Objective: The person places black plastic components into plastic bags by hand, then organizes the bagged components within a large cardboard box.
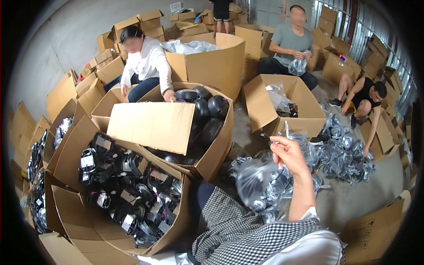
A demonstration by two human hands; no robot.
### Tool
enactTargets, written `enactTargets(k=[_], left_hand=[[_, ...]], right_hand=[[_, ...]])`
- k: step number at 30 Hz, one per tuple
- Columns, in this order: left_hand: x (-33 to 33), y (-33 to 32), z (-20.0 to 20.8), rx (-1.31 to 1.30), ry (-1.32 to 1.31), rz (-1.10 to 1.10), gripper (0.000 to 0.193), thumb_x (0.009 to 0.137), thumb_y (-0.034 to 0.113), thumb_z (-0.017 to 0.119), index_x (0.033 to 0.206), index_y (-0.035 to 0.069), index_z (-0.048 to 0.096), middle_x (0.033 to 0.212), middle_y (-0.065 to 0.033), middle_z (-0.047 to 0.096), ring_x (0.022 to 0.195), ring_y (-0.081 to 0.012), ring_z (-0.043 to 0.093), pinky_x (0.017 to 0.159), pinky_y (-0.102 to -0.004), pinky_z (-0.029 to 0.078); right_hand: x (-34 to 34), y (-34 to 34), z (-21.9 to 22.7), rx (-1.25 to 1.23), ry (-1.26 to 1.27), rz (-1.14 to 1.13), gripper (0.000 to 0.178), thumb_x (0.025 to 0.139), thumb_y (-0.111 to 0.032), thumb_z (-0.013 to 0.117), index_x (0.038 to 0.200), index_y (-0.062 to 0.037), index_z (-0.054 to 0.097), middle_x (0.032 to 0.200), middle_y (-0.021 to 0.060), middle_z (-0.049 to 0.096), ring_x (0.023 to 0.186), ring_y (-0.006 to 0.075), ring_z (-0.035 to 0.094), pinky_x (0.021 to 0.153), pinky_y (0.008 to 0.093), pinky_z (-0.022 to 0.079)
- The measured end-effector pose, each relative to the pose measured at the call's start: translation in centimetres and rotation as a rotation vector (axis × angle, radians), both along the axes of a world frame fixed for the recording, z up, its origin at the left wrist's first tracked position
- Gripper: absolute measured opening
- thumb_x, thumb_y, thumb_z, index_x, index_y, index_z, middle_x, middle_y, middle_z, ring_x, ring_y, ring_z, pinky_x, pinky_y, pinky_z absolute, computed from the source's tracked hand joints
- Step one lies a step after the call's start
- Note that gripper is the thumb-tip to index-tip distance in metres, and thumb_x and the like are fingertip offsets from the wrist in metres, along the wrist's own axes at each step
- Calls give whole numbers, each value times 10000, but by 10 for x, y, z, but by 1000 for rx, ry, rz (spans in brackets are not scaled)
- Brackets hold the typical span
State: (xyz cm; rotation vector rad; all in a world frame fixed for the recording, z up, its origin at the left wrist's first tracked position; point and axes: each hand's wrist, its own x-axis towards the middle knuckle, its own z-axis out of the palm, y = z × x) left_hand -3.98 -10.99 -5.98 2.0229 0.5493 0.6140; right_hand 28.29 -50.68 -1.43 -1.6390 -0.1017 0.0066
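Note:
My right hand (289, 154) is raised in front of me with its fingers pinched together. From the fingers hangs a clear plastic bag (255, 180), blurred. Whether anything lies inside the bag is hard to tell. A short dark tip like a cable end (265, 135) shows beside the fingertips. Below and behind the hand is a pile of bagged round parts (342, 143) on the floor. My left hand is not in view. To my left an open carton (70, 207) holds many black parts with wires and pale labels (128, 185).
A second carton (212, 150) holds black wheel-like parts (217, 107) under a cardboard flap (150, 126). Another open carton (304, 126) stands ahead. One person (148, 66) reaches to the wheels, another (291, 48) handles a bag, a third (364, 95) crouches by the pile. Someone stands far back.

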Motion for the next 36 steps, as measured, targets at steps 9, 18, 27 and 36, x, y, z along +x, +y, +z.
enactTargets(k=[9,18,27,36], left_hand=[[-2,-15,3,-95,-111,91,205,941,154,527,848,-12,603,805,-64,581,684,-185,534,613,-334,425],[6,-43,14,-147,-200,209,192,943,155,529,882,-12,601,832,-58,592,702,-175,542,619,-326,432],[10,-66,20,-230,-282,316,184,945,156,531,916,-12,599,859,-53,603,720,-166,550,625,-317,438],[-18,-51,-16,-988,-312,552,168,933,197,597,1010,48,606,872,-53,638,719,-93,579,578,-199,443]], right_hand=[[21,-19,-135,-1395,382,31,400,815,-392,630,1121,-134,652,1119,149,655,1057,332,616,891,448,493],[8,60,-129,-1282,-46,163,405,821,-369,631,1130,-109,605,1140,121,597,1078,327,573,874,448,496],[-142,257,-59,-70,-624,1167,429,839,-287,666,1148,-2,580,931,130,649,841,282,645,720,371,529],[-150,286,-60,194,-438,1215,356,817,-38,616,1163,27,563,933,154,632,846,284,639,728,346,508]])
